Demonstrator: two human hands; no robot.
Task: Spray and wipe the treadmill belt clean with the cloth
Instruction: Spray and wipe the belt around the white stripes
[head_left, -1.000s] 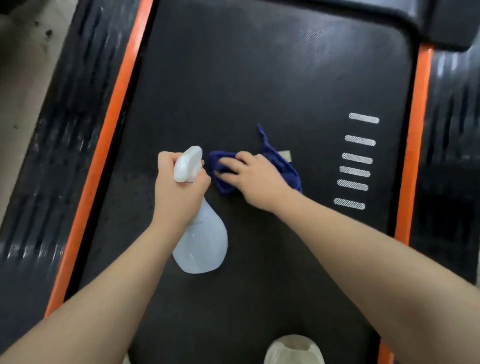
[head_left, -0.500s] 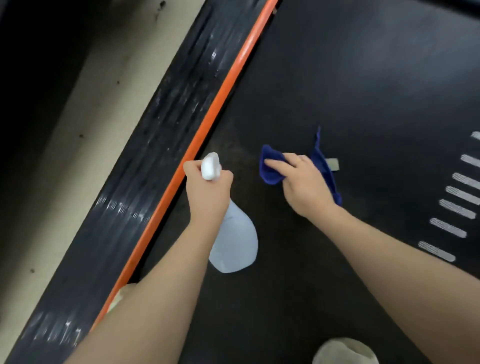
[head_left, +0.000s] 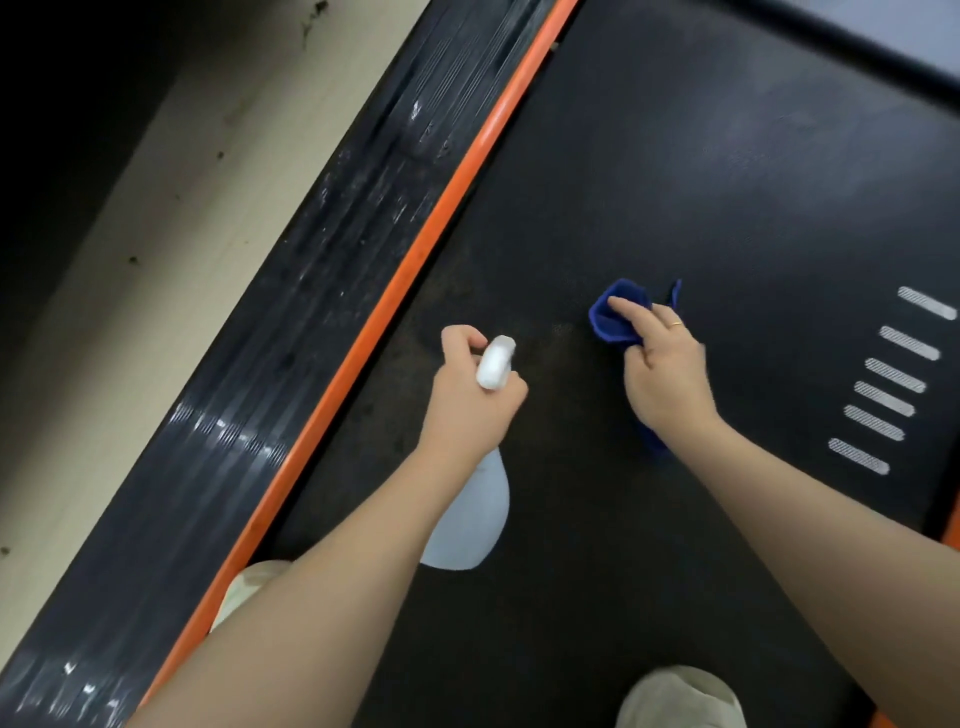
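Observation:
The black treadmill belt (head_left: 675, 171) fills most of the head view. My left hand (head_left: 470, 400) grips a white spray bottle (head_left: 470, 514) by its neck, nozzle pointing away over the belt's left part, near the orange strip. My right hand (head_left: 667, 374) holds a bunched blue cloth (head_left: 615, 317) against the belt, forefinger stretched across it; a ring shows on one finger. A tail of the cloth pokes out under the wrist.
An orange strip (head_left: 415, 249) and a ribbed black side rail (head_left: 291, 332) run along the belt's left edge, with pale floor (head_left: 171, 218) beyond. White dashes (head_left: 888, 379) mark the belt at right. My knees (head_left: 680, 699) show at the bottom.
The view has swung left, bringing the left rail and floor into sight. Both hands have shifted toward the belt's left side; the cloth is more bunched under my right hand.

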